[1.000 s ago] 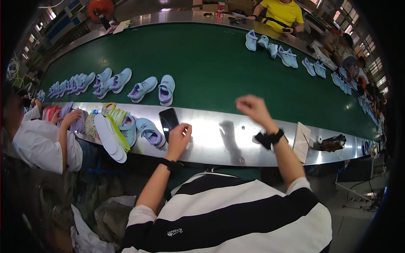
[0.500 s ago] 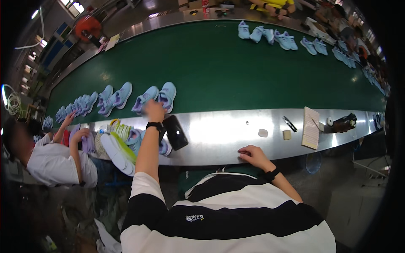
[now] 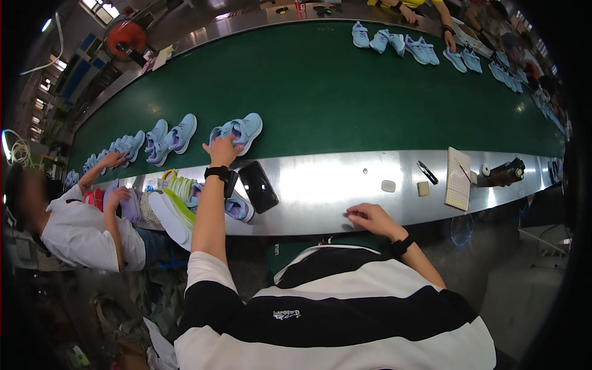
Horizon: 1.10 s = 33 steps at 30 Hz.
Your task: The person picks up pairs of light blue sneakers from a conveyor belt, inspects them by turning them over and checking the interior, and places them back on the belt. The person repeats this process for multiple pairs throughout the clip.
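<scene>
Pair of shoes: we see the light blue shoes side by side on the green belt, near the metal desk.
Left hand: our left hand reaches the nearer shoe with thumb and fingers spread; we cannot tell whether they grip it.
Right hand: our right hand hangs by the desk's near edge, fingers loosely bent and a little apart.
Phone: we have a black phone lying just right of our left forearm, close to another shoe.
Insoles: white insoles lie left of that forearm.
Desk, right side: we find a small yellowish block, a notepad and a dark bottle.
Neighbour: a person in a white shirt reaches toward more shoes at our left.
</scene>
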Tool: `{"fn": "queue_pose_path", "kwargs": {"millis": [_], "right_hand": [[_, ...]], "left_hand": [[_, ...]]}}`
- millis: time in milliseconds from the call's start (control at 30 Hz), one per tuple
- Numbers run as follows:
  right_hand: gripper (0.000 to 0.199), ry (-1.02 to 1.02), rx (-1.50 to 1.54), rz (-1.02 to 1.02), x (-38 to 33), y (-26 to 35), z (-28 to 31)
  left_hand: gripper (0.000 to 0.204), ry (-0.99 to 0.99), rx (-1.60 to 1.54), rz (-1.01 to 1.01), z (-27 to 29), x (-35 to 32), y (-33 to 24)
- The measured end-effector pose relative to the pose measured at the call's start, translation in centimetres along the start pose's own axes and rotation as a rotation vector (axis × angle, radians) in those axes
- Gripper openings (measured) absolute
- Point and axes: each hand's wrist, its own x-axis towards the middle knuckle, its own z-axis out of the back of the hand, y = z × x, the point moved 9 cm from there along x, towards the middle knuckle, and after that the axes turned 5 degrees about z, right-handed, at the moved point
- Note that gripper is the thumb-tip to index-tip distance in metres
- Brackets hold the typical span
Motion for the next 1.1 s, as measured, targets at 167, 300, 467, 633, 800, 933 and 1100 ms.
{"fn": "queue_pose_path", "kwargs": {"millis": [167,300,467,633,800,933,1100], "right_hand": [[0.052,-0.196,-0.066,0.1,1.6,0.2,1.2],[0.072,-0.392,-0.06,0.091,2.3,-0.9,1.6],[0.07,-0.336,-0.076,-0.022,3.0,-2.8,0.9],[0.067,-0.396,-0.063,-0.039,3.7,-3.2,1.6],[0.054,-0.286,0.447,-0.205,2.3,-4.1,1.5],[0.05,-0.237,0.924,-0.217,0.6,-1.4,1.0],[0.058,-0.224,1.142,-0.082,1.1,3.5,0.1]], "left_hand": [[0.037,0.505,-0.78,-0.184,2.3,-12.2,-9.8],[0.048,0.361,-0.864,-0.16,0.4,-20.4,-13.2],[0.086,0.762,-1.069,0.233,-9.3,-25.9,-14.9],[0.078,0.615,-0.802,-0.031,-9.6,-26.2,-15.7],[0.045,0.561,-1.186,0.055,-9.1,-23.6,-14.9],[0.044,0.681,-1.714,0.231,-7.1,-23.5,-15.2],[0.056,0.716,-2.022,0.279,-2.5,-23.9,-17.8]]}}
